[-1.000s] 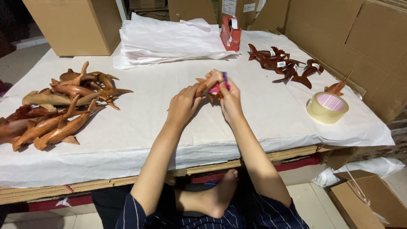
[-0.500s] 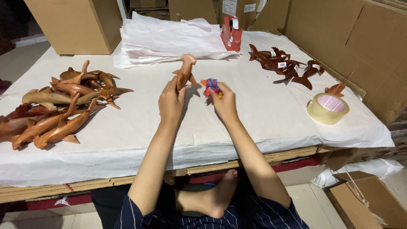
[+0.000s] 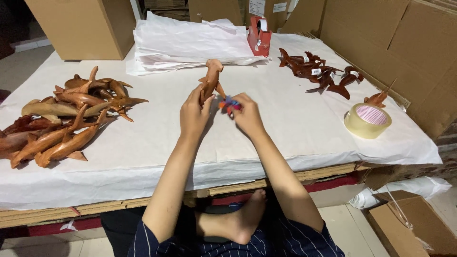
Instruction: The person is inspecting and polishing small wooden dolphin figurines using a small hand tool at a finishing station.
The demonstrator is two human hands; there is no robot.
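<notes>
Only the head view here, looking down at a bench [image 3: 295, 128] covered in white paper. The left hand [image 3: 193, 114] is wrapped around the lower end of a light brown wooden dolphin carving [image 3: 211, 81], holding it upright just above the paper at about the middle of the bench, nose end pointing up toward 12 o'clock. The right hand [image 3: 247, 114] sits just beside it at 3 o'clock, fingers pinched around a small red and blue object [image 3: 229, 103]; too small to tell what it is exactly, and it's right next to the carving's base. Over at 9 o'clock there's a big pile of light wooden dolphins [image 3: 66, 114] lying every which way. At 12 o'clock, a stack of white paper sheets [image 3: 185, 43] with a red tape dispenser [image 3: 259, 35] at its right edge. Around 2 o'clock, a smaller bunch of dark reddish carvings [image 3: 316, 71], some with little white stickers. At 3 o'clock, a roll of clear packing tape [image 3: 367, 120] lies flat, with one more small carving [image 3: 378, 98] just behind it. Cardboard boxes [image 3: 395, 43] line the far and right sides. Down at 6 o'clock a bare foot [image 3: 243, 221] is tucked under the bench edge.
</notes>
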